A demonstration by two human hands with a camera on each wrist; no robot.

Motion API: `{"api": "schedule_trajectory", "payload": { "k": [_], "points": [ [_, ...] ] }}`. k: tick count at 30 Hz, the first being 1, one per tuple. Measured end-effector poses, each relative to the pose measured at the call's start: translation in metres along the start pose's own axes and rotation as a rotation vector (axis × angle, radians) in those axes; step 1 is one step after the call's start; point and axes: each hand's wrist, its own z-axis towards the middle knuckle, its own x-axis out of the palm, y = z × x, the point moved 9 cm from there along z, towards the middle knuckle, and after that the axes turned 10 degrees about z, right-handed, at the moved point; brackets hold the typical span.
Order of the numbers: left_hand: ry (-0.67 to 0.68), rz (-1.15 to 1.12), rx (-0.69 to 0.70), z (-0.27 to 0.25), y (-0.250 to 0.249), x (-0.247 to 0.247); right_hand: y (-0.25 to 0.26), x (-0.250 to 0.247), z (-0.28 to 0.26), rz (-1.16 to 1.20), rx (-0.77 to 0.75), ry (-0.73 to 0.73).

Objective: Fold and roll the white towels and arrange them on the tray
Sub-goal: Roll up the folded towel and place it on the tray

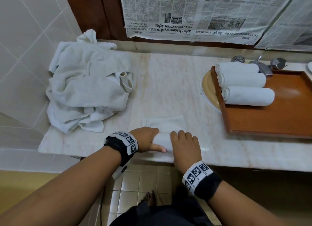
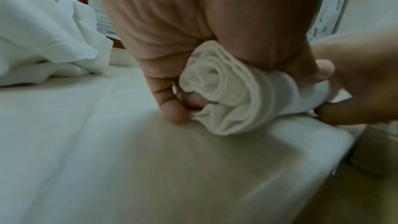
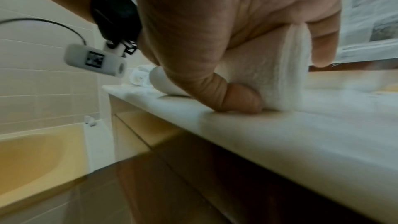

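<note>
At the far left I have the pile of unfolded towels (image 1: 84,83) heaped on the counter (image 1: 168,83), touching the tiled wall and spilling toward the front lip. Next along, my left hand (image 1: 146,138) curls over the left end of the towel roll (image 1: 163,140), thumb tucked against its underside; the left wrist view shows the spiral end (image 2: 217,89) loose and a little crumpled. My right hand (image 1: 184,145) wraps the other end, fingers over the top and thumb pressed to the counter beneath it. Both hands are gripping, not spread. The flat tail (image 1: 164,121) of the towel lies beyond the roll, not yet taken up.

My worry is the uneven core: if my left end rolls slacker than the right, I judge the roll will cone out and not match the others. The roll also sits very near the counter's front edge (image 3: 237,125), so a backward slip could drop it to the floor.

Between the hands and the tray (image 1: 270,122) the counter gives open room for carrying the roll across. On the tray, three rolled towels (image 1: 244,83) lie side by side at its far left corner, touching; the nearer part is bare wood. The tray overhangs the sink basin (image 1: 208,89), and its raised rim needs clearing, I judge.
</note>
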Motion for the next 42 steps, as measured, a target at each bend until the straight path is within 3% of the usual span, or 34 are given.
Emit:
{"api": "schedule_trajectory", "payload": {
  "k": [1, 4, 5, 9, 16, 19, 20, 22, 24, 28, 31, 34, 37, 39, 42],
  "points": [
    [-0.024, 0.086, -0.027, -0.003, -0.004, -0.002, -0.001, -0.003, 0.006, 0.008, 0.003, 0.027],
    [-0.269, 0.447, -0.135, -0.018, -0.025, -0.008, -0.001, -0.01, 0.029, 0.008, -0.007, 0.08],
    [-0.268, 0.514, -0.16, -0.022, -0.033, -0.002, -0.001, -0.011, 0.035, -0.003, -0.012, 0.111],
    [-0.437, 0.447, -0.137, -0.021, -0.035, -0.002, 0.001, -0.016, 0.045, -0.029, -0.033, 0.189],
    [-0.134, 0.143, -0.017, 0.003, -0.004, -0.014, 0.008, -0.01, 0.008, 0.031, -0.053, -0.007],
    [-0.075, 0.134, 0.002, 0.001, -0.005, -0.013, 0.005, -0.009, 0.005, -0.001, -0.019, 0.016],
    [-0.104, 0.194, -0.019, -0.001, -0.008, -0.012, 0.004, -0.009, 0.009, 0.004, -0.002, 0.054],
    [-0.287, 0.363, -0.081, -0.012, -0.023, -0.01, 0.002, -0.012, 0.022, 0.012, 0.013, 0.114],
    [-0.317, 0.477, -0.152, -0.022, -0.035, 0.007, 0.002, -0.02, 0.039, 0.008, 0.002, 0.169],
    [-0.426, 0.374, -0.162, -0.016, -0.03, -0.002, 0.006, -0.027, 0.056, -0.005, -0.029, 0.287],
    [-0.292, 0.29, -0.139, -0.001, -0.016, -0.024, 0.006, -0.028, 0.053, 0.001, -0.007, 0.21],
    [-0.111, 0.048, -0.091, 0.009, 0.002, -0.031, 0.016, -0.027, 0.035, -0.031, -0.07, 0.056],
    [-0.027, 0.044, -0.036, 0.009, 0.003, -0.031, 0.017, -0.02, 0.02, -0.022, -0.058, 0.012],
    [-0.097, 0.132, -0.063, 0.004, -0.001, -0.028, 0.014, -0.018, 0.023, 0.019, -0.033, 0.01],
    [-0.36, 0.306, -0.068, -0.012, -0.012, -0.023, 0.011, -0.02, 0.036, 0.055, -0.028, 0.034]
  ]
}}
